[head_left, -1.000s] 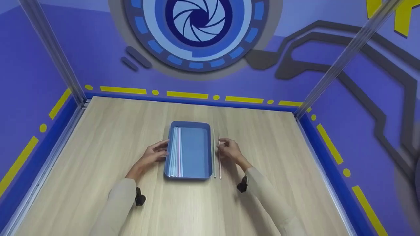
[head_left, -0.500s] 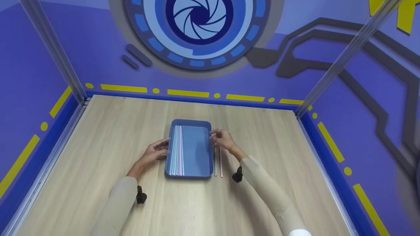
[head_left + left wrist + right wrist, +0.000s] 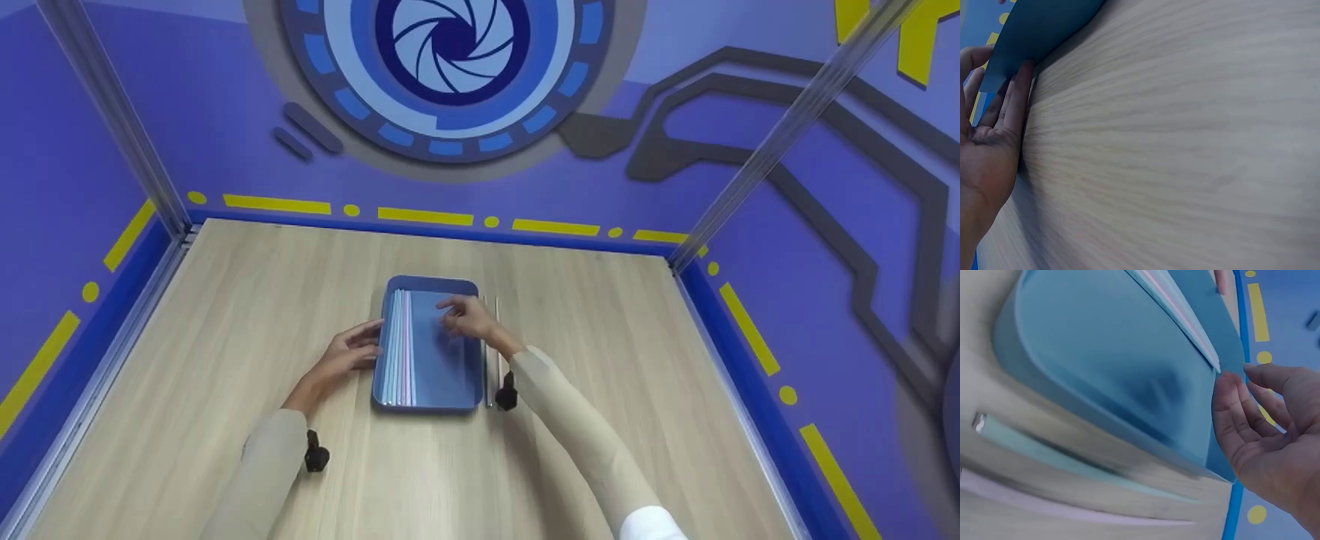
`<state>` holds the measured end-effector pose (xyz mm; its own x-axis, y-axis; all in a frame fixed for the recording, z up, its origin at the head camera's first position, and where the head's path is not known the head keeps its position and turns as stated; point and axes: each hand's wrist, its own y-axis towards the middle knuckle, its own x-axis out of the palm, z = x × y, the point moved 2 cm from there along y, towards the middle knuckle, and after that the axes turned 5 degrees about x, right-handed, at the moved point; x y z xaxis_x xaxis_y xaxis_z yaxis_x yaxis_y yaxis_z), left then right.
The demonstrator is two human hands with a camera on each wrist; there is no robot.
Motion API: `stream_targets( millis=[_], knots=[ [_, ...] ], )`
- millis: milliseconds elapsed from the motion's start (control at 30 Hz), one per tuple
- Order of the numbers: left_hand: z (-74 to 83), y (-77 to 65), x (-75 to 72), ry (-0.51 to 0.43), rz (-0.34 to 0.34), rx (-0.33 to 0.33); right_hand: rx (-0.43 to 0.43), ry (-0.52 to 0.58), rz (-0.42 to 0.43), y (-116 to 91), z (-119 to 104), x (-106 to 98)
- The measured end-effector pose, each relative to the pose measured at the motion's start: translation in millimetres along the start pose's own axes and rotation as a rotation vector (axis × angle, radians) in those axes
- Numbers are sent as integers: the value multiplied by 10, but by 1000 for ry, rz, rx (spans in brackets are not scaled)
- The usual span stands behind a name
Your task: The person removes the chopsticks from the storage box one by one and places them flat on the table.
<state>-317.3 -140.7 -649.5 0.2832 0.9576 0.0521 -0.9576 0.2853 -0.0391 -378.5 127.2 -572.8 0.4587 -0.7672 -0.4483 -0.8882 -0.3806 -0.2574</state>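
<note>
A blue rectangular tray (image 3: 448,360) sits on the wooden table. Along its left side lie several thin straw-like sticks (image 3: 397,349), light blue with a pink one among them. My left hand (image 3: 343,356) rests against the tray's outer left wall, fingers (image 3: 1016,107) mostly straight. Over the tray's right half hovers my right hand (image 3: 469,319), its fingers loosely bent, with nothing between them. On the table just right of the tray lie a pale green stick (image 3: 1072,460) with a silvery end and a pale pink stick (image 3: 1067,509); my right arm partly covers them in the head view.
Blue walls with yellow dashes (image 3: 425,217) enclose the wooden table (image 3: 300,277) at the back and sides. Metal posts (image 3: 787,146) stand at the back corners. A small black camera (image 3: 316,454) hangs at each wrist.
My right hand has moved left, from beside the two loose sticks, across the tray's right rim to above its inside. The left hand stays at the tray's left wall.
</note>
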Motion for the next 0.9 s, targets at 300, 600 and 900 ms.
stream_targets(
  millis=[300, 600, 900],
  knots=[
    [2, 2, 0, -21, 4, 7, 75, 34, -46, 105, 43, 230],
    [2, 19, 16, -51, -18, 23, 61, -35, 10, 176, 115, 463],
    [-4, -5, 3, -38, -18, 7, 44, -78, 110, 226, 104, 611]
  ],
)
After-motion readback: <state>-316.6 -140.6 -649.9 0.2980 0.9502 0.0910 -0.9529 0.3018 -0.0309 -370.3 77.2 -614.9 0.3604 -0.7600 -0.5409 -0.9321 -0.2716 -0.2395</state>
